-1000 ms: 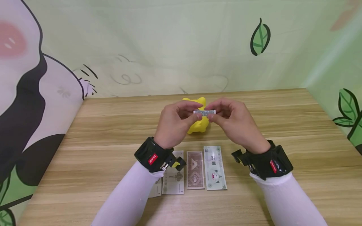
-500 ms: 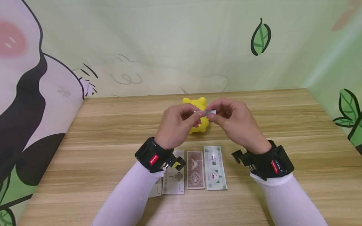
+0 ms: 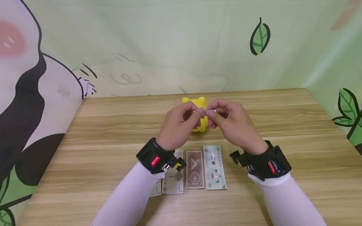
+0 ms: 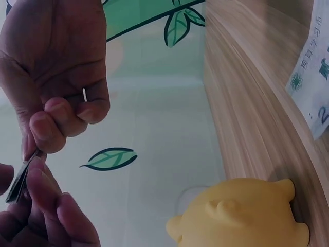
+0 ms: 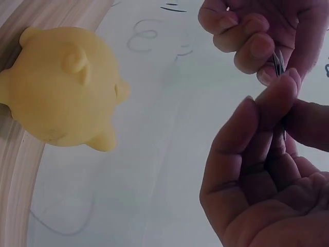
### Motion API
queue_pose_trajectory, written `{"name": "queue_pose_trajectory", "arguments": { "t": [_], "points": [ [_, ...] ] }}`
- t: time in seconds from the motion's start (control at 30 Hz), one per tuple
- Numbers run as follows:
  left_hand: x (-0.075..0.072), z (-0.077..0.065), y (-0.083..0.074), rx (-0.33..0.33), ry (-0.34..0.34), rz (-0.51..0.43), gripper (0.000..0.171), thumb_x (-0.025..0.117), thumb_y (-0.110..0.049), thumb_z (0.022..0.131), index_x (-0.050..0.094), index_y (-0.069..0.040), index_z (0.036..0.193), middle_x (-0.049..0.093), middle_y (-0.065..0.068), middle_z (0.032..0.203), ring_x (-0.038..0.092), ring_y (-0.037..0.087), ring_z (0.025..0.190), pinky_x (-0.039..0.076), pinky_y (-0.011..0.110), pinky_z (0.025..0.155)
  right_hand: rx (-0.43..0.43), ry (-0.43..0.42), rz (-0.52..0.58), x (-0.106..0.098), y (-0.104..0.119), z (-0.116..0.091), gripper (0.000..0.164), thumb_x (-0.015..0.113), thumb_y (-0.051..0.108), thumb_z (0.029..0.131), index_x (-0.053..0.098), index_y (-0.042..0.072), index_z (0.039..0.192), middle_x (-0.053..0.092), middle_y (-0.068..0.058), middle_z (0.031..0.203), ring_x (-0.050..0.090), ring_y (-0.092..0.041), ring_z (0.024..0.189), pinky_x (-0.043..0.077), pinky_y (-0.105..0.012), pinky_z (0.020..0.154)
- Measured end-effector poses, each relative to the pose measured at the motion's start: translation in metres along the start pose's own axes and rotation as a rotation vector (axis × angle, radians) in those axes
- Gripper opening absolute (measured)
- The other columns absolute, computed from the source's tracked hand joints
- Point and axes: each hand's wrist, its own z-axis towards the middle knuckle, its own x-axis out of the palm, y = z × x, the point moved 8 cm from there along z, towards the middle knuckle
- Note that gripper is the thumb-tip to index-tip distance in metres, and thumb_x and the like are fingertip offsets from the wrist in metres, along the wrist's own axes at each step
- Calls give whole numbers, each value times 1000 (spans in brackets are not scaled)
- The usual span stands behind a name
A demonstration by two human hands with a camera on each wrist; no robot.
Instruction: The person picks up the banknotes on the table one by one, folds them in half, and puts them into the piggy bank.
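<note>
Folded note: being held up above the table, a narrow strip between both hands; its layers are parting slightly in the wrist views.
Change: the left thumb is now covering the end that was showing a second ago, and the two thumbs are sitting closer. I'm taking this as a crease being pressed, the folding looking well along.
Left hand: pinching one end, the spare fingers curling in.
Right hand: pinching the other end between thumb and forefinger.
Yellow pig: standing on the table just beyond the hands, apart from them. Possibly a money box; I'm seeing no slot, so I cannot tell what it is holding.
Row nearer the person: a green note, a brown note and a grey note are lying flat; a partly hidden note is showing beside the left sleeve.
</note>
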Motion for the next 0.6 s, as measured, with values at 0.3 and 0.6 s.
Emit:
{"name": "queue_pose_trajectory", "arguments": {
  "t": [0.3, 0.6],
  "points": [
    [6, 0, 1, 7, 66, 43, 42, 50, -38, 110, 62, -14, 78, 56, 3, 66, 47, 17, 59, 37, 27, 54, -11, 29, 28, 3, 5, -4, 7, 57, 4, 104, 63, 0, 105, 67, -13, 83, 65, -19, 76, 57, -26, 71],
    [4, -2, -3, 43, 47, 76, 45, 48, -34, 111, 58, -7, 77, 46, 0, 63, 42, 18, 57, 31, 26, 53, -11, 48, 52, 6, 4, -2, 10, 57, 7, 105, 64, 4, 111, 68, -12, 84, 66, -26, 78, 57, -28, 71]
  ]
}}
